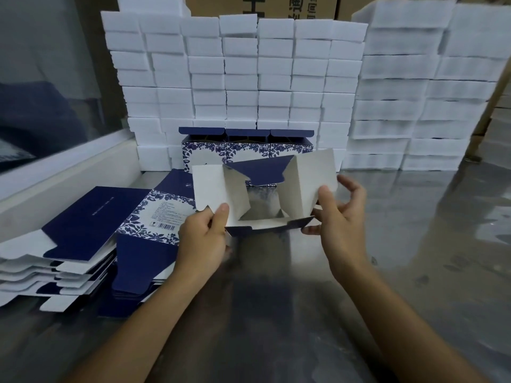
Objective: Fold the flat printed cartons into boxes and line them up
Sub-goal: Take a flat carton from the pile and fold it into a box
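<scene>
A half-opened carton [265,194] is held above the grey desk [414,244], its open end turned toward the camera so that the white inside and the loose end flaps are seen. The left flap is pinched by the left hand [206,239], thumb on the inner face; the right flap is pinched by the right hand [341,217] between thumb and curled fingers, with some fingers left free. A dark blue tuck flap is seen at the far side and a narrower blue flap lies along the near bottom edge. For the step in hand to be done well, the tube should probably first be squared so that the 4 walls stand at right angles, the 2 white side flaps should then be pushed inward along their creases, and the blue flap tucked last, with pressure kept on the score lines so the print is not creased. 3 finished boxes [247,147], blue with a floral pattern, are lined up side by side at the back, against a wall of white foam blocks [240,78]. A stack of flat cartons [91,233] lies to the left. A barcode and small printed lines are seen on the top flat carton but cannot be read; large dark characters on the brown cases [301,6] behind are cut off.
</scene>
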